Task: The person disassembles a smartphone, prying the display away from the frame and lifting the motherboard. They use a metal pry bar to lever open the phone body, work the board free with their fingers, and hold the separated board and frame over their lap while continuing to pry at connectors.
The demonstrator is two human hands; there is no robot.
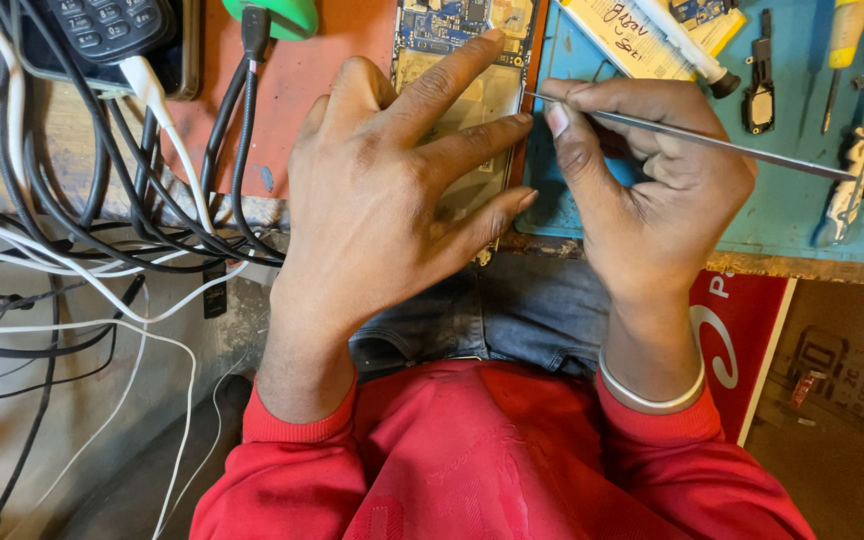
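Two hands are at work: the left hand (392,190) and the right hand (652,190). There is one opened phone (457,60), one thin metal tool (712,140), one keypad phone (112,25), one white tube (652,35), one bracelet (652,395) and one blue mat (792,210). The cables (102,220) are too tangled to count.

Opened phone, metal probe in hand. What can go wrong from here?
1. The right hand holds a thin metal tool with its tip at the opened phone; a slip might scratch or short the exposed circuit board.
2. The left hand presses on the phone near the bench edge; it may tip off.
3. The tangled cables nearby could snag.
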